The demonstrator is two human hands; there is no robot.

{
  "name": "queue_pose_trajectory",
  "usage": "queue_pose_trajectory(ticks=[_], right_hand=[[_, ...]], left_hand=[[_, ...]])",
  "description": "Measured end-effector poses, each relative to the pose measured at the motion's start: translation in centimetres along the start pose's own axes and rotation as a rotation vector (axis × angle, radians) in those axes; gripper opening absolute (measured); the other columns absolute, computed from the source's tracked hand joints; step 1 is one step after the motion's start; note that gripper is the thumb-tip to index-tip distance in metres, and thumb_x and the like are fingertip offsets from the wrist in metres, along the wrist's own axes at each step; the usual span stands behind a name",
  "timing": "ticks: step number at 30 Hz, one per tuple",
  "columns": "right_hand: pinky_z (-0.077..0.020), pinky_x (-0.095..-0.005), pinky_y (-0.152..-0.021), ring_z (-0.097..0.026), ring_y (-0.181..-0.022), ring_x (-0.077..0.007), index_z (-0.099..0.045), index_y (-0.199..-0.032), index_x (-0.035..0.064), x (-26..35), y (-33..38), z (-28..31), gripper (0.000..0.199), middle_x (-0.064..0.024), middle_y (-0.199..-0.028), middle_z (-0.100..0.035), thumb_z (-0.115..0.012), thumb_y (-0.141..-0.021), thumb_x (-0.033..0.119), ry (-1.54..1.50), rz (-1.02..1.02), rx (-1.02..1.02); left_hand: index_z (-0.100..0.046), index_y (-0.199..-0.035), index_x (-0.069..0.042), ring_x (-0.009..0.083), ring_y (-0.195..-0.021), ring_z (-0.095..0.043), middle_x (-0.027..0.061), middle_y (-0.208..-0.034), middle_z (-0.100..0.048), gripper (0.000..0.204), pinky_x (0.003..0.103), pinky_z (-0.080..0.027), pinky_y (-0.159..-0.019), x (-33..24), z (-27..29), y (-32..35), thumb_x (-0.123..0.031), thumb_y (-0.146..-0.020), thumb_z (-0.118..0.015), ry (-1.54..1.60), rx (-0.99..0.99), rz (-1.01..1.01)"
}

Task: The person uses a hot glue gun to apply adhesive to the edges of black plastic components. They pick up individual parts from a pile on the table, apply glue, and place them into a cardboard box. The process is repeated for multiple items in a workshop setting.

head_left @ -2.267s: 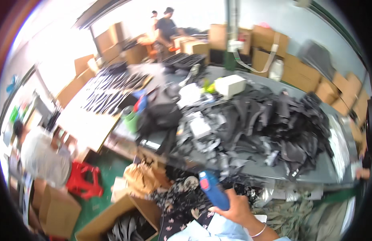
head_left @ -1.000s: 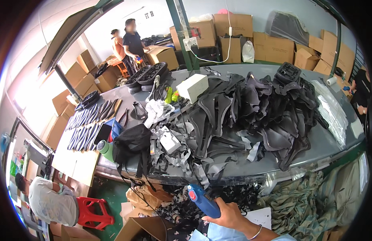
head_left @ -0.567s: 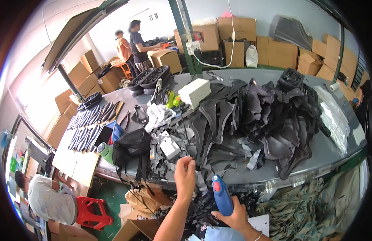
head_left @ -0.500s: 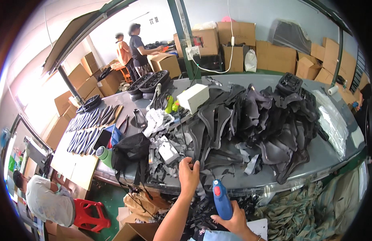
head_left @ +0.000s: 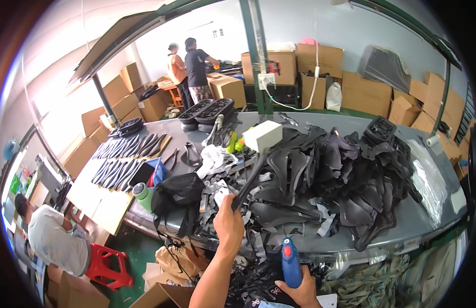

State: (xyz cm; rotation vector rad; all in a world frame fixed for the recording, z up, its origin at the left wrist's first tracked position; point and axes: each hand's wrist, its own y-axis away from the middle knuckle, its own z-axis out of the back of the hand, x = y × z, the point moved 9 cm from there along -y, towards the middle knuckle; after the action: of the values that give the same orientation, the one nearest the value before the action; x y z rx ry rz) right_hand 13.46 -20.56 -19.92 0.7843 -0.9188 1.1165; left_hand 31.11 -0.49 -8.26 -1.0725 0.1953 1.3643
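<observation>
My left hand (head_left: 228,226) is closed on the near end of a dark bicycle-saddle-shaped piece (head_left: 252,178), raised and seen nearly edge-on. In my right hand (head_left: 303,291) is a blue handheld power tool (head_left: 291,267) with a red button and a thin dark tip pointing at the table. Beyond the tool lies another black saddle-shaped piece (head_left: 284,213). A large heap of similar black pieces (head_left: 346,169) spreads over the table to the right. Grey scraps and a small white box (head_left: 221,192) sit behind my left hand, partly hidden by it.
On the grey table (head_left: 320,244) are a white block (head_left: 262,136), a black bag (head_left: 177,194), a green bottle (head_left: 143,195) and clear plastic wrap (head_left: 428,179). Offcuts and an open carton (head_left: 166,296) lie below the near edge. A person sits on a red stool (head_left: 110,267); two others stand far back.
My left hand has grasped and raised a black saddle-shaped piece. The power tool has moved slightly right and down in the picture, while the whole view has shifted.
</observation>
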Motion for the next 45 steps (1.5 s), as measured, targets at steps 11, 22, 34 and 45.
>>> queue_pose_trajectory(ticks=[11, 22, 34, 45], right_hand=[[-0.0502, -0.0308, -0.066, -0.065, -0.068, -0.0201, -0.047, -0.095, 0.0004, 9.1, -2.7, 1.4, 0.049, -0.0117, -0.075, -0.065, -0.081, -0.067, 0.022, -0.153, 0.271, -0.150], [-0.0509, -0.0306, -0.066, -0.065, -0.066, -0.0179, -0.049, -0.092, 0.0019, 12.4, -0.8, -2.9, 0.039, -0.0090, -0.073, -0.065, -0.076, -0.066, 0.011, -0.166, 0.349, 0.130], [-0.0488, -0.0368, -0.055, -0.063, -0.061, -0.0295, -0.049, -0.096, 0.0017, 13.1, 5.3, -7.7, 0.064, -0.0143, -0.068, -0.060, -0.085, -0.057, 0.037, 0.249, 0.506, 0.326], [-0.0470, -0.0436, -0.056, -0.059, -0.062, -0.0387, -0.049, -0.098, 0.0033, 13.6, 8.9, -9.4, 0.061, -0.0185, -0.067, -0.059, -0.080, -0.061, 0.041, 0.257, 0.631, 0.448]], left_hand=[[-0.046, -0.109, 0.001, 0.0189, -0.082, -0.060, 0.0091, -0.101, -0.056, 0.021, 0.031, -0.048, -0.072, 7.2, 3.4, 18.7, -0.003, -0.089, -0.049, 1.048, 0.328, 0.676], [-0.047, -0.119, 0.001, 0.0234, -0.095, -0.058, 0.0129, -0.101, -0.058, 0.050, 0.036, -0.046, -0.086, 5.6, 7.4, 19.7, -0.034, -0.086, -0.059, 1.509, 0.342, 0.698], [-0.042, -0.125, 0.002, 0.0207, -0.097, -0.053, 0.0106, -0.114, -0.052, 0.101, 0.035, -0.042, -0.090, 6.7, 11.6, 18.4, -0.082, -0.069, -0.038, 1.438, -0.225, 0.448], [-0.039, -0.124, -0.002, 0.0162, -0.105, -0.048, 0.0069, -0.112, -0.048, 0.110, 0.032, -0.040, -0.092, 5.9, 12.8, 19.2, -0.091, -0.060, -0.026, 1.052, -0.383, 0.350]])
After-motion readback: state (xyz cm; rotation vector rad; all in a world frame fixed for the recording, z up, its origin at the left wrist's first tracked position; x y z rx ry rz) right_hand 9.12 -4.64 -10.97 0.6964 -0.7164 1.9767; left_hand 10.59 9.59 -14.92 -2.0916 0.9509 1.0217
